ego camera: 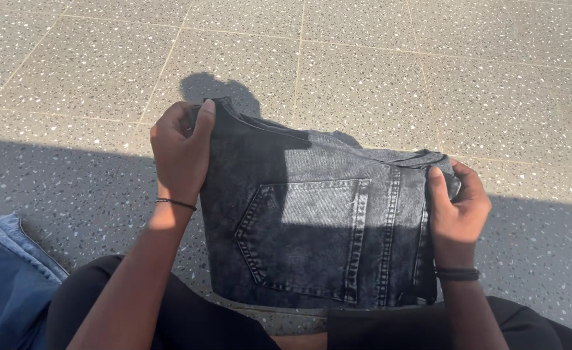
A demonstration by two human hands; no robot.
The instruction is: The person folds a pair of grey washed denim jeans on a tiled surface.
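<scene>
We hold folded jeans point(312, 220) up between both hands.
Left hand point(181, 152) and right hand point(458, 204) each clamp an edge, keeping the folds off the floor point(396, 58).

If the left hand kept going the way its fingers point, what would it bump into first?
The left hand grips one edge of the dark grey jeans, fingers pointing up and away. Straight on, past the jeans' top edge, the way looks free; only the speckled tiled floor lies beyond, though depth is hard to judge.

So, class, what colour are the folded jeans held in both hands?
The folded jeans are washed black to dark grey denim, seen best in the head view.
</scene>
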